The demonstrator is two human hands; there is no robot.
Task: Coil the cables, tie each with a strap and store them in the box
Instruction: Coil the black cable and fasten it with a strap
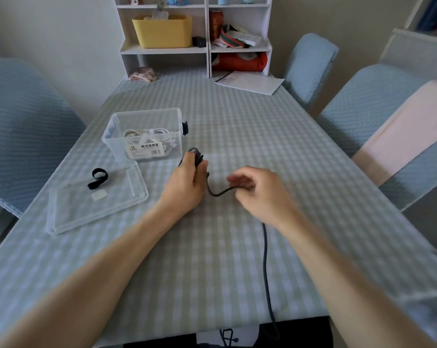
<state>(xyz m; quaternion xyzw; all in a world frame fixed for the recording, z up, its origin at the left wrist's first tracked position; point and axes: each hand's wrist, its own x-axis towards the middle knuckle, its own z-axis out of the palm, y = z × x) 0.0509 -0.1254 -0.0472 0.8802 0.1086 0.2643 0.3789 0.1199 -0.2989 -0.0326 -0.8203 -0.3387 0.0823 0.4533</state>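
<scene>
My left hand (187,182) grips a small coil of black cable (197,154) at the table's middle. From the coil the black cable (265,252) runs right into my right hand (256,194), which pinches it, then trails down over the table's near edge. A clear plastic box (117,126) with a label stands to the left, holding white cables (149,135). A black strap (99,177) lies on the clear lid (127,199) in front of the box. Another black strap (185,128) sits against the box's right side.
A checked cloth covers the table (237,121). Blue-covered chairs (24,136) stand left and right. A white shelf unit (207,49) with a yellow bin stands at the far end, with papers (250,82) and a pink cloth (143,74) next to it.
</scene>
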